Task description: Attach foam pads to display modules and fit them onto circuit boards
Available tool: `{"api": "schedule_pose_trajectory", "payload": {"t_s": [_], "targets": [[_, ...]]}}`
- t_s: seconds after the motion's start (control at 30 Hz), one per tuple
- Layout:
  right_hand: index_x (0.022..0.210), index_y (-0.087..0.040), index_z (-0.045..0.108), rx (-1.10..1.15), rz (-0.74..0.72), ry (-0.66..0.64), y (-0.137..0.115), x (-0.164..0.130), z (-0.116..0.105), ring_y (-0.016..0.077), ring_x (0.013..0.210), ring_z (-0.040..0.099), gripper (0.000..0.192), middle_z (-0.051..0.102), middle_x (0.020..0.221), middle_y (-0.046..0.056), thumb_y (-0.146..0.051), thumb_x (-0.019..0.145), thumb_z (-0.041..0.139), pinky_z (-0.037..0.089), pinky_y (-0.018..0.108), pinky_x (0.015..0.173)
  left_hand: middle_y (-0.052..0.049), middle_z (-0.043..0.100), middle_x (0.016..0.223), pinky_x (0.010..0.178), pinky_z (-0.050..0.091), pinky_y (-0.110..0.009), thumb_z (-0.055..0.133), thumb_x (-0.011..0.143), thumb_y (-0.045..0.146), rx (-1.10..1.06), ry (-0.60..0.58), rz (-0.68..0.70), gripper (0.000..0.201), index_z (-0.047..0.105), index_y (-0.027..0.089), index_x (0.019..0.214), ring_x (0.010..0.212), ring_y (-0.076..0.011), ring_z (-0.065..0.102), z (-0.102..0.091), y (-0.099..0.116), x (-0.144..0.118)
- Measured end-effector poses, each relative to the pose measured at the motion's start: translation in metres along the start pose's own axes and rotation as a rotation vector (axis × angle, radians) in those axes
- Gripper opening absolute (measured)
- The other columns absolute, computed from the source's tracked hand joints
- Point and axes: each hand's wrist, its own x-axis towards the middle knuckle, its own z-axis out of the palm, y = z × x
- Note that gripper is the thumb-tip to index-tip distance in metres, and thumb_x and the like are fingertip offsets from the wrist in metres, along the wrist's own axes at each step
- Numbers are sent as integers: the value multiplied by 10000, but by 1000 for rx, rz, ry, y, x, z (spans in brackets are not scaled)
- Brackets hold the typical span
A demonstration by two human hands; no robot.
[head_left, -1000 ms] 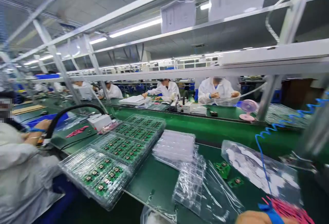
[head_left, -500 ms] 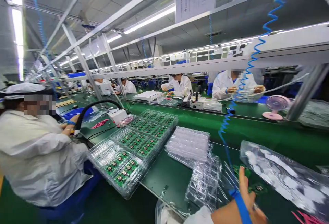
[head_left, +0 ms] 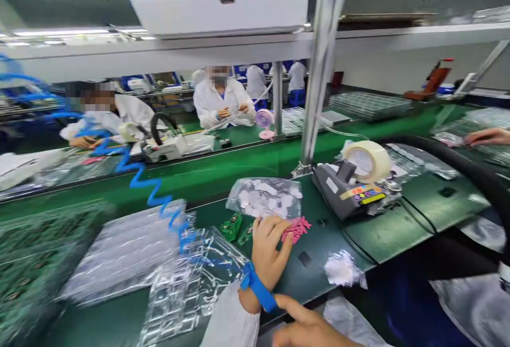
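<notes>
Low in the middle of the frame, your left hand point(head_left: 271, 251) rests on the green worktop point(head_left: 350, 235), its fingers point(head_left: 285, 228) touching the pink strips point(head_left: 297, 227) below a clear bag of white pieces point(head_left: 265, 198). Your right hand point(head_left: 308, 328) enters at the bottom edge, forefinger out, beside the blue wrist strap point(head_left: 257, 289). The tape dispenser point(head_left: 356, 182) sits right of centre.

A green counter point(head_left: 382, 230) runs under a white overhead shelf point(head_left: 239, 49) carried by a metal post point(head_left: 319, 65). Beyond the post, a green conveyor belt point(head_left: 223, 169) crosses the hall. Ceiling strip lights point(head_left: 59, 32) glow left of the post.
</notes>
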Motion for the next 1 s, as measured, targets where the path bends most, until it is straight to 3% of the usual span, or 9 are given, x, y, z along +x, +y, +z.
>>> {"api": "schedule_pose_trajectory", "payload": {"t_s": [0.07,0.17,0.27,0.37,0.43,0.6,0.8,0.9,1.0], "targets": [[972,-284,661,44,17,63,10,-13,-15,89,612,572,331,506,1253,61,-527,759,588,487,218,581,-62,648,912,1081,99,-348,702,664,256,73,-99,-49,115,738,261,774,1034,-259,443,12,-4,1],[1072,-279,608,18,-23,350,34,-37,-30,112,657,563,375,515,1168,84,-516,784,565,485,227,581,-66,666,880,1018,226,-352,683,685,279,136,-197,-160,96,737,254,761,959,-253,491,21,-9,-5],[1103,-293,602,-170,-66,555,49,-55,-41,190,878,577,346,506,1129,84,-448,794,586,497,276,737,-79,676,823,844,382,-336,622,741,356,137,-299,-308,188,726,210,798,850,-234,554,26,-15,-21],[1104,-303,608,-212,-125,644,50,-58,-50,262,1135,485,358,481,1221,91,-475,791,586,416,370,939,-84,659,768,746,421,-314,551,773,474,-82,-459,-542,364,706,153,848,743,-194,581,35,-21,-42],[1094,-296,609,-105,-161,668,47,-53,-51,271,1174,464,381,484,1252,100,-523,791,560,408,397,952,-74,630,772,737,415,-292,559,755,516,-289,-505,-680,427,686,130,890,724,-164,569,42,-24,-53],[1028,-271,635,187,-130,648,47,-36,-43,254,1073,544,403,545,1176,111,-566,764,564,496,359,832,-43,570,752,686,397,-246,707,653,443,-468,-459,-735,392,647,117,862,707,-126,528,52,-27,-60],[1036,-251,625,-61,-138,716,50,-32,-48,231,1024,563,273,605,1046,86,-337,777,618,465,339,887,-1,532,644,637,392,-229,668,708,416,-399,-256,-736,297,565,142,654,619,-92,472,35,-26,-50],[1037,-254,623,-57,-135,748,50,-26,-48,226,1027,557,269,596,1054,79,-326,777,629,469,327,879,1,561,679,681,400,-233,741,651,327,-480,-263,-714,240,602,155,744,654,-92,498,31,-26,-45],[1018,-271,622,-24,-157,814,51,-17,-47,192,925,583,255,595,989,53,-385,789,621,497,289,802,15,563,664,669,400,-217,789,589,285,-578,-213,-668,342,639,173,875,648,-86,502,32,-29,-41]]}}
